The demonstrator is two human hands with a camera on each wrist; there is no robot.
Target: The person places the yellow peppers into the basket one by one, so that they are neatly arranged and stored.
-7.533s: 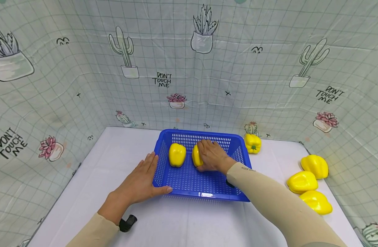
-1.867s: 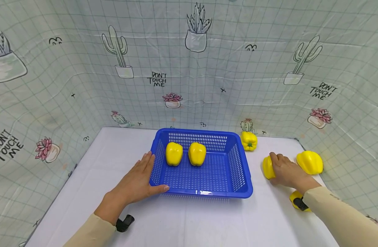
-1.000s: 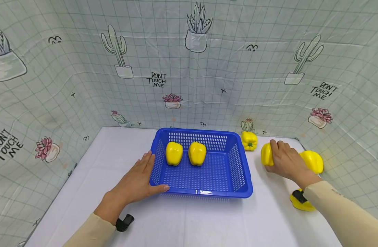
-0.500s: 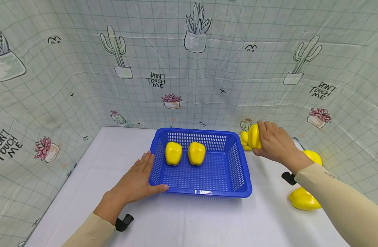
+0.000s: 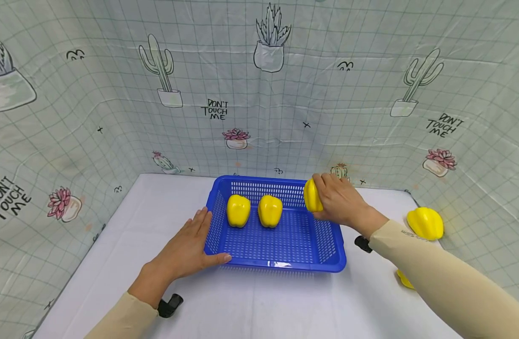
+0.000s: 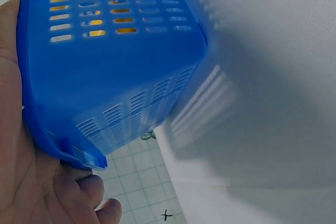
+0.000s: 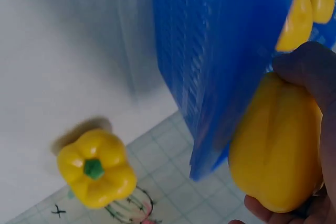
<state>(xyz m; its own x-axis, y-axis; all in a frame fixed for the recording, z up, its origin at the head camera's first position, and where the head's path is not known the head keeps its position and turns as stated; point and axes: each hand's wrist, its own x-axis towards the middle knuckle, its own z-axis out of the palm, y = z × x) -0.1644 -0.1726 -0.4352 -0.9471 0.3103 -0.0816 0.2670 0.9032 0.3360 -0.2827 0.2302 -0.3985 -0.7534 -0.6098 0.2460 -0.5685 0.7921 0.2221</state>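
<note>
My right hand grips a yellow bell pepper over the right end of a blue perforated plastic basket. The right wrist view has the same pepper just inside the basket wall, thumb on one end and fingers beneath. Two more yellow bell peppers, a left one and a middle one, stand side by side on the basket floor. At the basket's left end, my left hand rests with straight fingers along the rim and its thumb on the front corner.
A yellow bell pepper with a green stem lies outside the basket, hidden in the head view behind my right hand. Another pepper lies at the table's right edge; one more is mostly under my sleeve. A printed curtain surrounds the white table.
My right hand released a pepper in the basket's middle, took another from the right side, lifted it and carried it left over the basket. The left hand stays at the rim.
</note>
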